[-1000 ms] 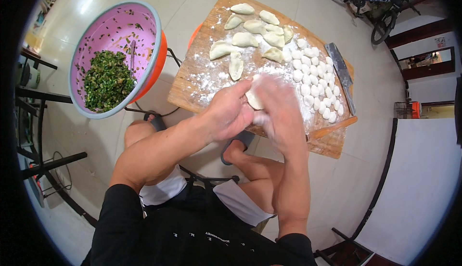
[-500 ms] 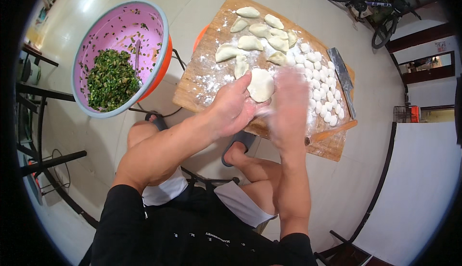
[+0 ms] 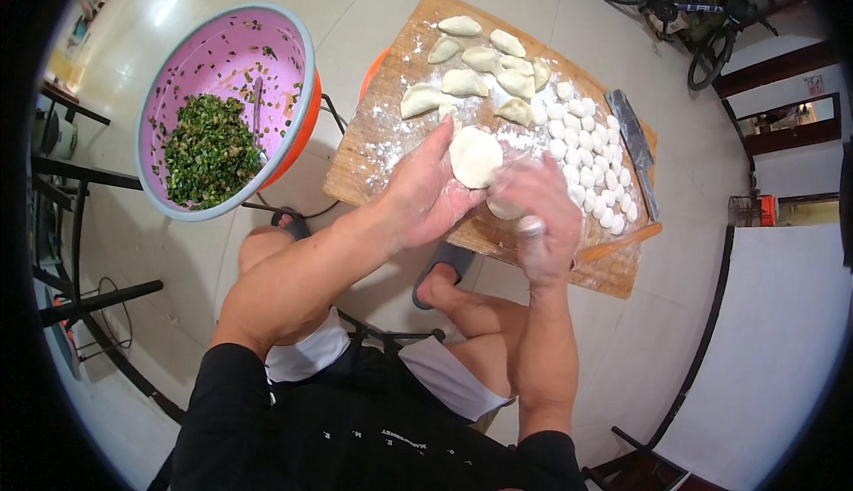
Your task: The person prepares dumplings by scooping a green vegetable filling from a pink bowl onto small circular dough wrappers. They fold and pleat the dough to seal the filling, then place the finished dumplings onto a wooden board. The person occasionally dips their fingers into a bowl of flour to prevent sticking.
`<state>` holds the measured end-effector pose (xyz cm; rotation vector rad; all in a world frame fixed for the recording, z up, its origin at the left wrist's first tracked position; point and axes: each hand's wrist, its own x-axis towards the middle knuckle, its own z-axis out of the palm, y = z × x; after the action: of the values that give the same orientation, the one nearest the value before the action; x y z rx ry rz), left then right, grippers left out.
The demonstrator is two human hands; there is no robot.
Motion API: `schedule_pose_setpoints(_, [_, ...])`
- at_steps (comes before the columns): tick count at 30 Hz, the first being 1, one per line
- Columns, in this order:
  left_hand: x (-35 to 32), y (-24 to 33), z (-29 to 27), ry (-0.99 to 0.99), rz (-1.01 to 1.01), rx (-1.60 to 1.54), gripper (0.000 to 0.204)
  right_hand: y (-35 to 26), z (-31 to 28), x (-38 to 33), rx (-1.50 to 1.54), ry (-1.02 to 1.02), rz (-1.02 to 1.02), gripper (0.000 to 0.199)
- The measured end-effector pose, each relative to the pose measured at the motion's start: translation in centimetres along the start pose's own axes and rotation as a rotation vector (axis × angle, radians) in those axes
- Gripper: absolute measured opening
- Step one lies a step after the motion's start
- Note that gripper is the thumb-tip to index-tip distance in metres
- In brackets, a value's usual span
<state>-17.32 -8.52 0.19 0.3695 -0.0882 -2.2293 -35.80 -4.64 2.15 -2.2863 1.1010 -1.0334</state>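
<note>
My left hand (image 3: 425, 191) holds a round, flat dumpling wrapper (image 3: 476, 158), its thumb raised at the left edge and its fingers beneath. Just to the right is my right hand (image 3: 542, 211), smeared by motion, its fingers bent toward the wrapper. A small whitish lump (image 3: 531, 226) shows at that hand; whether it is gripped cannot be made out. Under the hands, a second pale dough disc (image 3: 505, 208) is partly covered. Folded dumplings (image 3: 464, 82) lie on the floured wooden board (image 3: 355, 167), and many small dough balls (image 3: 582, 155) are spread at its right.
At the left stands a pink basin (image 3: 213, 64) with chopped green filling (image 3: 209, 149) and a thin utensil (image 3: 259, 104). A dark flat blade (image 3: 633, 149) and a wooden rolling pin (image 3: 617, 242) lie along the board's right side. A bicycle (image 3: 680, 11) is at the far right.
My right hand has dropped a little and its fingers are now bent, uncovering the second dough disc and the whitish lump. The left hand, still with the wrapper, has shifted slightly left.
</note>
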Motion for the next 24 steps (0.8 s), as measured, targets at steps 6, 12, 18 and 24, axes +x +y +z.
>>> schedule_pose_setpoints(6, [-0.3, 0.0, -0.8, 0.044, -0.001, 0.122, 0.041, 0.2, 0.1, 0.0, -0.462, 0.248, 0.393, 0.034])
schedule_pose_setpoints(12, [-2.6, 1.2, -1.5, -0.042, 0.072, 0.374, 0.039, -0.7, 0.4, 0.1, -0.281, 0.338, 0.462, 0.033])
schedule_pose_setpoints(18, [-6.7, 1.4, -2.9, 0.049, 0.002, 0.404, 0.033, -3.9, 2.1, 3.9, -0.211, 0.160, 0.099, 0.033])
schedule_pose_setpoints(24, [-10.9, 3.1, -4.4, 0.048, -0.089, 0.737, 0.027, -8.2, 6.5, 12.2, -0.167, -0.177, -0.157, 0.028])
